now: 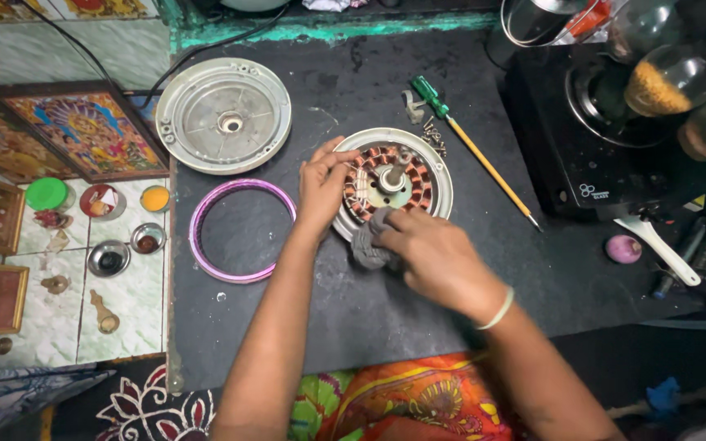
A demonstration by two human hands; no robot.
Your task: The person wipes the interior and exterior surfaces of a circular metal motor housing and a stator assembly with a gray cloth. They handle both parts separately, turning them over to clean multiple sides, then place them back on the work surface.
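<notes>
The left hand (pixel 320 186) gripped the fan motor (pixel 392 186) rim to steady it, while the right hand (pixel 428 251) pinched a grey cloth (pixel 371 245) against its front edge; a screwdriver (pixel 471 147) lay right of it.

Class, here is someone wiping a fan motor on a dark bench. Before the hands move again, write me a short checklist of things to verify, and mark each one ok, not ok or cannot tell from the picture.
1. Left hand steadies the motor housing at its rim: ok.
2. Right hand grips the grey cloth against the housing's near edge: ok.
3. Copper windings uncovered and in view: ok.
4. Loose screws lie apart from the cloth, beside the screwdriver: ok.
5. Cover plate and purple ring sit away from both hands: ok.
6. Windings clean and undamaged: cannot tell.
</notes>
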